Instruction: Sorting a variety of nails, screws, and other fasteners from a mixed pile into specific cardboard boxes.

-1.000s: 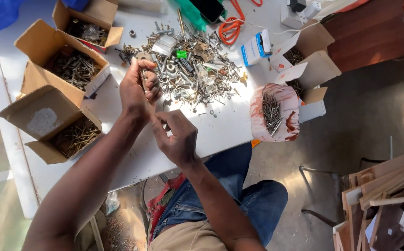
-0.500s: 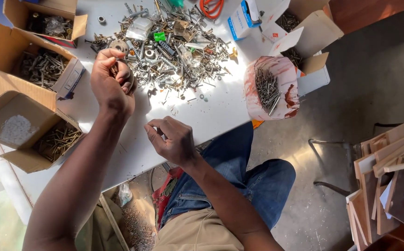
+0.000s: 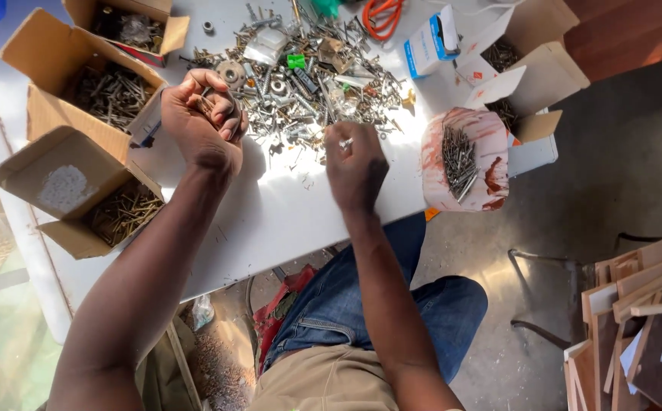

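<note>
A white table [image 3: 285, 221] fills the upper part of the view, and a wide heap of mixed screws, washers and metal bits [image 3: 300, 76] is spread across its far half. Open cardboard boxes [image 3: 64, 137] of sorted screws line the table's left edge, and more boxes stand at the right behind a red-stained white tub [image 3: 464, 164] that holds nails. The left hand [image 3: 201, 122] is closed into a loose fist around a few screws, resting at the heap's left edge just beside the boxes. The right hand [image 3: 355, 169] sits at the heap's near edge, fingers curled together, pinching a small silvery screw [image 3: 344, 142] at its fingertips.
</note>
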